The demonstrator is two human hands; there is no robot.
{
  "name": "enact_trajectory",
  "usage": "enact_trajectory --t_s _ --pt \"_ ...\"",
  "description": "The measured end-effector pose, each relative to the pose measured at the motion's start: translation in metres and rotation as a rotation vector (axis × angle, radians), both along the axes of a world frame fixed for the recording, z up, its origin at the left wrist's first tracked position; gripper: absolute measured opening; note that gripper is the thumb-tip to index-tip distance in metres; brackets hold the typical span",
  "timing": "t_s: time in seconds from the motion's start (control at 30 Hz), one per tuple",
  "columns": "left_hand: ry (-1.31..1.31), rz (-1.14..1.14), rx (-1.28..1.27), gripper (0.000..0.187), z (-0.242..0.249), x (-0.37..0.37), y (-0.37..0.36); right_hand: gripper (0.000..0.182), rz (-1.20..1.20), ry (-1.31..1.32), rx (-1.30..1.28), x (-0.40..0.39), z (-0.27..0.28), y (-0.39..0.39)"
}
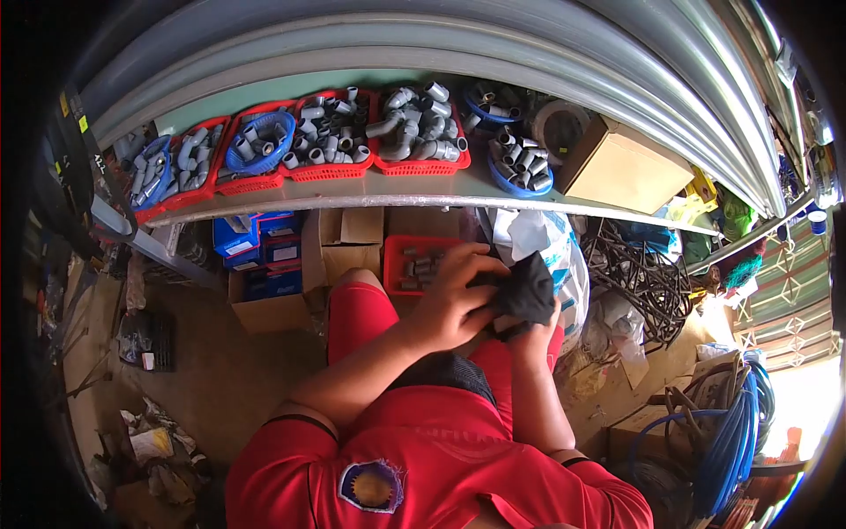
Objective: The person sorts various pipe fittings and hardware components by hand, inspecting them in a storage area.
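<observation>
A crumpled black cloth (527, 291) is held up between my two hands, above my lap. My left hand (454, 295) comes in from the left side, its bent fingers gripping the cloth's left edge. Below and to the right, my right hand (531, 339) is wrapped round the lower part of the cloth, which covers most of its fingers. Something light brown shows between the hands under the cloth, too small to make out. Just behind my left hand is a red tray (394, 264) of small grey fittings.
A shelf (344, 187) ahead bears red baskets (423, 166) and blue baskets (520, 185) of grey pipe fittings and a cardboard box (624, 167). Long grey pipes (423, 40) run above. Coiled blue hose (736, 441) is at right, boxes (269, 304) lower left.
</observation>
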State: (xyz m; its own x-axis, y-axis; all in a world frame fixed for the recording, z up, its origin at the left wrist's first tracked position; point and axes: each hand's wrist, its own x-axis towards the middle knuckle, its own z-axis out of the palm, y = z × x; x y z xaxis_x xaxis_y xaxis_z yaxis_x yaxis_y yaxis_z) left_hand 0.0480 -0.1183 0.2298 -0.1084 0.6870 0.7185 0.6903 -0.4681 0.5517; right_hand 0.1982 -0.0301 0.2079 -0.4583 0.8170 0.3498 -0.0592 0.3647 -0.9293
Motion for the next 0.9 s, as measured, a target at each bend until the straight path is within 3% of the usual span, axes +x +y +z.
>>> enact_trajectory --t_s 0.03,0.1,0.17,0.23,0.33,0.4,0.6,0.63,0.87,0.9 --pt "0.015 0.01 0.012 0.025 -0.001 0.005 0.0 0.023 -0.041 -0.113 0.17 0.001 -0.006 0.009" --pt "0.03 0.061 0.057 0.026 -0.005 0.015 0.002 0.029 -0.073 -0.158 0.251 -0.002 -0.019 0.019" --pt "0.072 0.11 0.084 0.025 -0.008 0.022 0.002 0.031 -0.052 -0.02 0.067 -0.006 -0.031 0.023" --pt "0.138 0.118 0.191 0.025 -0.019 0.022 0.006 0.04 0.298 0.773 -0.815 -0.008 -0.008 0.004" --pt "0.14 0.132 0.256 0.026 -0.016 0.016 0.008 0.046 0.269 0.846 -1.041 -0.002 -0.021 0.008" --pt "0.051 0.132 0.226 0.027 -0.009 0.007 0.01 0.047 0.453 0.842 -1.012 0.006 -0.021 0.018" --pt "0.093 -0.094 -0.047 0.022 0.0 -0.016 0.01 0.029 0.35 0.136 -0.68 0.028 0.011 0.041" --pt "0.069 -0.135 -0.088 0.022 -0.001 -0.016 0.01 0.02 0.311 0.039 -0.522 0.031 0.006 0.044" --pt "-0.216 -0.193 -0.169 0.019 -0.019 0.001 0.012 0.023 0.223 0.281 -0.408 0.03 -0.012 0.031" --pt "-0.217 -0.215 -0.169 0.019 -0.017 0.005 0.01 0.025 0.141 0.14 -0.276 0.035 -0.027 0.039"
